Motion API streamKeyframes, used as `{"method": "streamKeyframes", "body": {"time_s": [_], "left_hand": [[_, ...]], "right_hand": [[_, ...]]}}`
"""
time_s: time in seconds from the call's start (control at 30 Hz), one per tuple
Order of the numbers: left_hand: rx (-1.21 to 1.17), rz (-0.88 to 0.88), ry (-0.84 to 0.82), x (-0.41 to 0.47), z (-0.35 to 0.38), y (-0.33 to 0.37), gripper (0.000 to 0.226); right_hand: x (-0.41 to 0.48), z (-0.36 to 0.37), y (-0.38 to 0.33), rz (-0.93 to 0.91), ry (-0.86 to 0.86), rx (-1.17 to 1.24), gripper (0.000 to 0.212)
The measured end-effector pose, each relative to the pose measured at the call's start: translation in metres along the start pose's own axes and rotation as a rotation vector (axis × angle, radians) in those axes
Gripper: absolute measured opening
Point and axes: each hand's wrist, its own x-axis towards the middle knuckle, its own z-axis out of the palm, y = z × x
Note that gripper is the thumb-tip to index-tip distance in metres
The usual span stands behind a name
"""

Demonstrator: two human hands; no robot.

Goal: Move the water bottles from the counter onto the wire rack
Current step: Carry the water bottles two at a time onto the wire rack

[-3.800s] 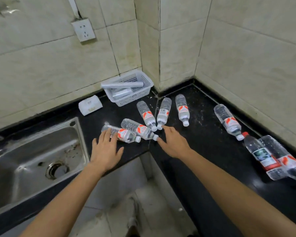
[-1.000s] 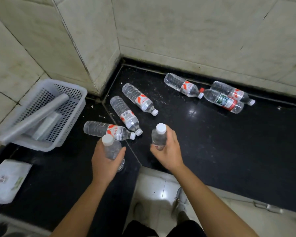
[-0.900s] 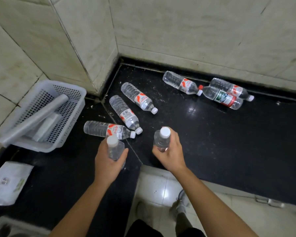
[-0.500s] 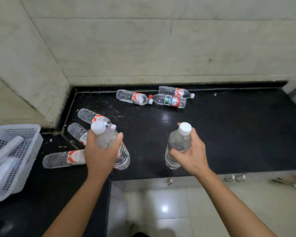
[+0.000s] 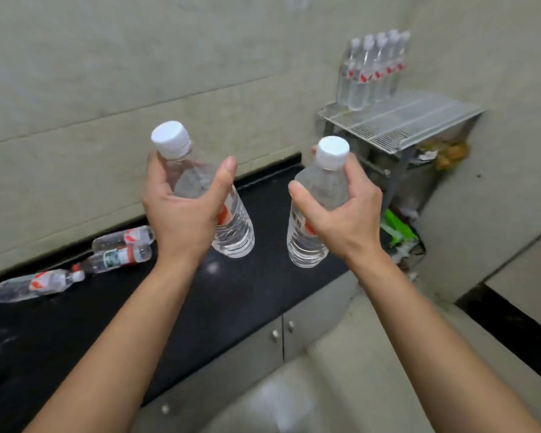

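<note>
As a person leans over a black desk [image 5: 231, 301] in a tiled corner, each of the 2 hands grips 1 water bottle, cap up, in the air above the desk. The left hand [image 5: 181, 214] curls fingers and thumb round the shoulder of the left bottle [image 5: 235, 229], whose white cap tilts up and to the left. The right hand [image 5: 344, 220] wraps the shoulder of the right bottle [image 5: 308, 245] just under its white cap. Both bottles are clear, carry red-and-white labels and touch neither the desk nor each other. Up to the right, the wire rack [image 5: 400, 123] stands beyond the desk's right end, with a row of upright bottles [image 5: 372, 70] at its back edge beside the wall; 5 white caps can be counted there. At the left, 3 more bottles lie on their sides on the desk along the wall: a white-cap bottle [image 5: 122, 239] nearest the wall, a red-cap bottle [image 5: 116, 259] with a green label just in front of it, and an end bottle [image 5: 35, 284] farther left, its cap beside the red cap. Cabinet doors [image 5: 275, 334] with 2 small knobs sit under the desk, and something green [image 5: 395, 228] lies below the rack.
</note>
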Motion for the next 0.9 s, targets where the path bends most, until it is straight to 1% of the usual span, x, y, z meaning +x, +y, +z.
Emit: {"method": "streamKeyframes", "body": {"time_s": [0.1,0.2,0.37,0.47,0.53,0.7,0.73,0.8,0.9], "left_hand": [[-0.041,0.014,-0.042,0.003,0.076,0.009,0.035],[-0.073,0.037,-0.099,0.008,0.14,0.014,0.033],[-0.129,0.025,-0.205,0.009,0.249,-0.001,0.033],[-0.179,-0.032,-0.256,0.013,0.317,-0.025,0.029],[-0.205,-0.063,-0.277,0.019,0.364,-0.046,0.031],[-0.236,-0.096,-0.268,0.064,0.479,-0.083,0.036],[-0.236,-0.092,-0.266,0.077,0.499,-0.086,0.035],[-0.239,-0.07,-0.27,0.105,0.537,-0.09,0.033],[-0.248,-0.047,-0.278,0.142,0.584,-0.102,0.036]], "right_hand": [[0.035,-0.061,0.035,-0.008,0.083,-0.088,0.042],[0.067,-0.11,0.068,0.008,0.135,-0.12,0.041],[0.119,-0.16,0.128,0.01,0.191,-0.207,0.042],[0.157,-0.177,0.176,0.072,0.201,-0.207,0.043],[0.187,-0.185,0.213,0.096,0.183,-0.203,0.039],[0.285,-0.194,0.284,0.155,0.169,-0.226,0.044],[0.308,-0.195,0.294,0.164,0.162,-0.22,0.042],[0.35,-0.199,0.313,0.162,0.159,-0.201,0.031],[0.404,-0.201,0.339,0.176,0.167,-0.149,0.02]]}}
